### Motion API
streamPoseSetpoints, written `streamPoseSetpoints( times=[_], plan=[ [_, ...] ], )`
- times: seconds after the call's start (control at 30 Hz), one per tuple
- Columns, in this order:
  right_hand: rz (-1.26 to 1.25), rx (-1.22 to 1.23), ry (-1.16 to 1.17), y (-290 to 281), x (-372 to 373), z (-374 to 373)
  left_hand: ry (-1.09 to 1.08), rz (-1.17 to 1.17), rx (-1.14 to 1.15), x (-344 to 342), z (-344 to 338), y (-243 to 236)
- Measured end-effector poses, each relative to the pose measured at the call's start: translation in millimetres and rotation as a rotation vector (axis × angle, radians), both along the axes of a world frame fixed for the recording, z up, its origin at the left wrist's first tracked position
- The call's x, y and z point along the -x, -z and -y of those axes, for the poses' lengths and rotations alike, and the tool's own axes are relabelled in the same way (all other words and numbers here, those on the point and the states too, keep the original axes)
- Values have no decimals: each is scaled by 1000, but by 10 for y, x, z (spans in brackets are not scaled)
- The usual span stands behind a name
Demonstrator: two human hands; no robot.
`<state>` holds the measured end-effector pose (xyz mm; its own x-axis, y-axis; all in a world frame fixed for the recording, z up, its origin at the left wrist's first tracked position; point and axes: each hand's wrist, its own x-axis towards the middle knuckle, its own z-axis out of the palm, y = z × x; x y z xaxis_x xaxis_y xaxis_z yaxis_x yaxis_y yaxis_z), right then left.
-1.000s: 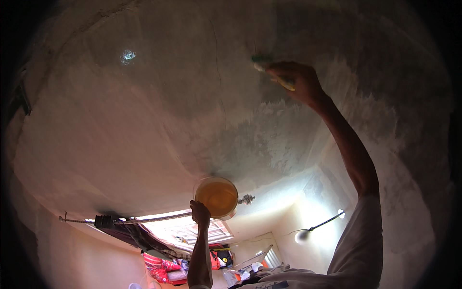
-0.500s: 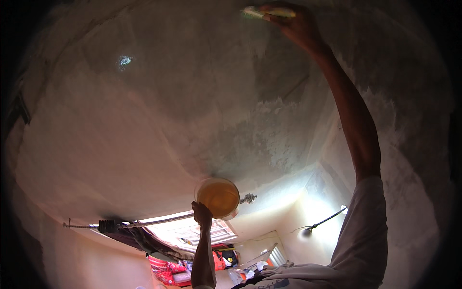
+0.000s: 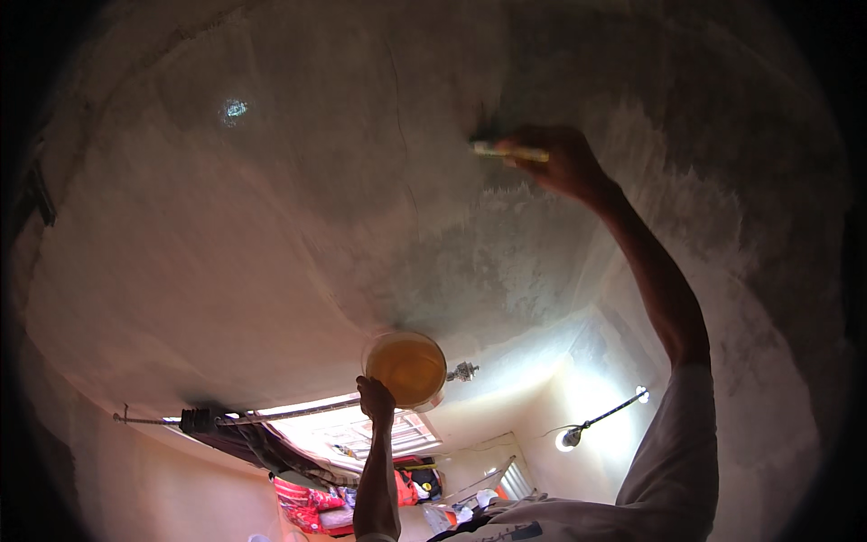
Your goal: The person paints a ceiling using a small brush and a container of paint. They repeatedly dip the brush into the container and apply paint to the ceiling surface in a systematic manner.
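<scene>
My left hand [image 3: 376, 398] grips the edge of a round translucent tub [image 3: 408, 372] that looks amber-brown, held low in the middle of the view. My right hand [image 3: 558, 161] is raised and closed around a brush [image 3: 511, 152] with a pale yellowish handle. The brush's tip points left and lies at or very near the grey plaster surface [image 3: 361, 181]; motion blurs it, so contact is hard to judge. Darker, damp-looking patches [image 3: 506, 244] with ragged edges spread around and below the brush. A thin crack runs through the plaster left of it.
A rod [image 3: 289, 413] with dark cloth hanging from it crosses a bright window [image 3: 397, 438]. Red and pink bundles [image 3: 302, 501] lie below. To the right, a lamp [image 3: 569, 439] sits by a dark rod on the pale wall. A small fitting [image 3: 464, 371] is beside the tub.
My right hand has swept the brush down from the top edge of the view, and the elbow has bent more. My left hand and the tub have barely shifted.
</scene>
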<state>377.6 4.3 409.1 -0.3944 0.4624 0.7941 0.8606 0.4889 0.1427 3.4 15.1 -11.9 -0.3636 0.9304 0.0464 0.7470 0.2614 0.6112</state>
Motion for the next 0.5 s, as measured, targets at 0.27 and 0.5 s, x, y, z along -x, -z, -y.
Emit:
streamPoseSetpoints(
  times=[0.27,0.5],
  plan=[
    [-87,-133,17,-1159,-17,-151,32,-1,-22,23,43,-42],
    [14,-332,-35,-611,-116,-256,6,-7,-18,28,14,35]
  ],
)
